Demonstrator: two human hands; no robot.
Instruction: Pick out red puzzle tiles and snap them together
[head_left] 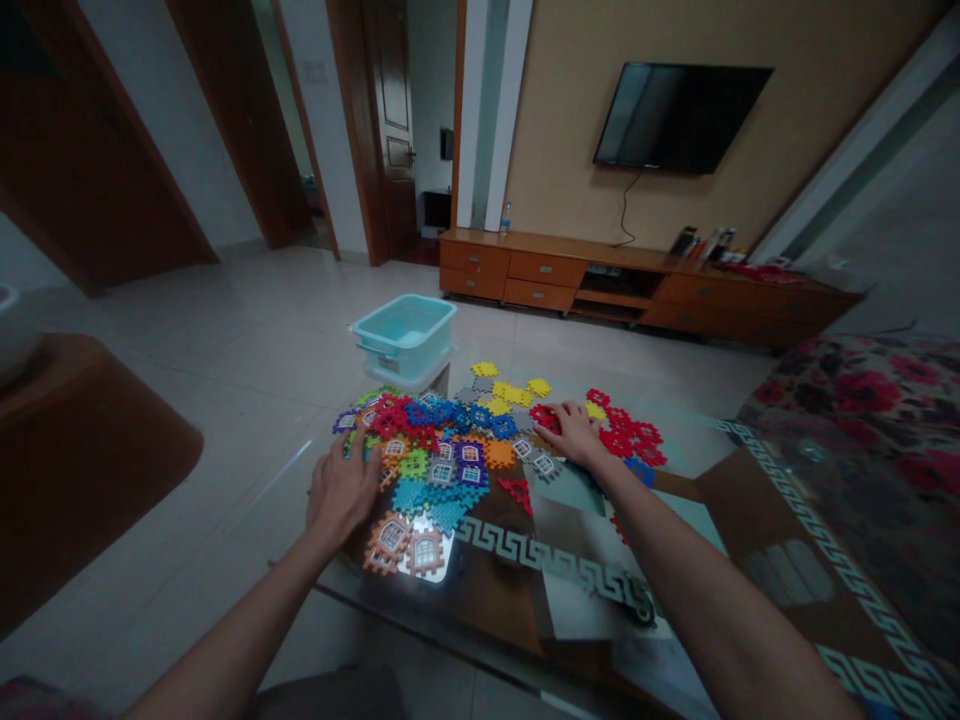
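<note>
A heap of interlocking plastic building tiles lies on the glass-topped table, with blue tiles (pixel 450 413), turquoise tiles (pixel 442 500) and purple window tiles (pixel 470 455) among them. My left hand (pixel 345 490) is at the heap's left edge, fingers apart and touching the tiles there, palm down. On the right side of the heap, my right hand (pixel 576 435) has its thumb and fingers around a red tile (pixel 545 416). Yellow tiles (pixel 511 393) lie beyond the heap. Joined or overlapping red tiles (pixel 630 435) are to the right of my right hand. Brown window tiles (pixel 425 552) lie nearest me.
A light-blue plastic tub (pixel 405 335) stands past the table's far left corner. An open cardboard box (pixel 757 500) shows at the right, apparently beneath the glass. A wooden TV cabinet (pixel 544 268) runs along the wall. A flowered cover (pixel 862 410) is at the right.
</note>
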